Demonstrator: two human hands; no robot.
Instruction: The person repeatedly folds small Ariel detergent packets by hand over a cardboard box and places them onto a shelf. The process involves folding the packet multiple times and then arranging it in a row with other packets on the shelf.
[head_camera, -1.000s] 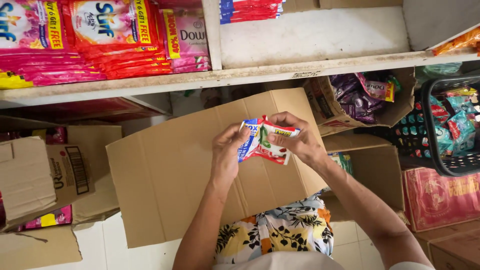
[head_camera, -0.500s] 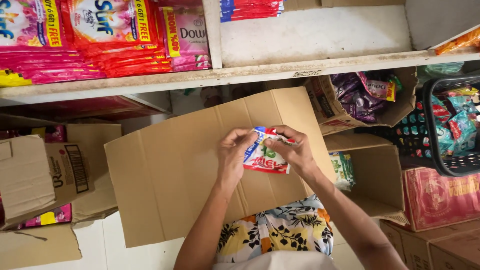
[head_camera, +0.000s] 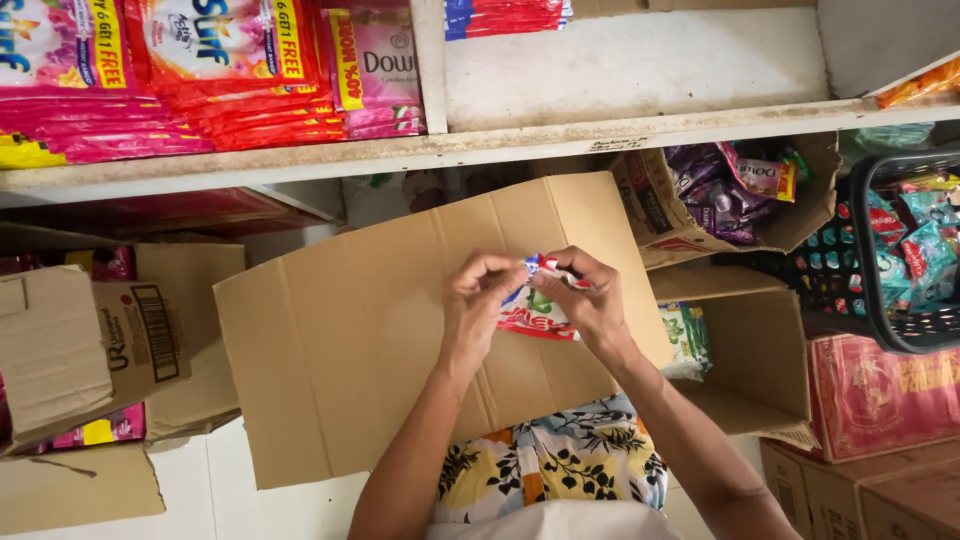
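Sachets (head_camera: 535, 310), a small bunch in red, white, blue and green, sit at the middle of the head view, held up in front of a large cardboard flap (head_camera: 400, 330). Left hand (head_camera: 478, 305): fingers curled together, fingertips pinching the left upper edge of the bunch. Right hand (head_camera: 590, 300): fingers bent over the top right of the bunch, thumb and forefinger pinching it; the two hands nearly touch above it. The flap tilts across the centre, covering the person's lap, where a flowered garment (head_camera: 560, 465) shows at the near edge.

Far side: a worn white shelf (head_camera: 620, 70) runs across the top, with stacks of pink and red packets (head_camera: 210, 70) on its left part and a thin red and blue stack (head_camera: 505, 15) near the top middle. Left: open cardboard boxes (head_camera: 90, 340), one showing pink packets inside. Right of the hands: an open box (head_camera: 750, 350) with green sachets at its left wall, and farther back a box of purple packets (head_camera: 715, 195). Far right: a black basket (head_camera: 905, 250) holding teal packets, above a red carton (head_camera: 885, 395).
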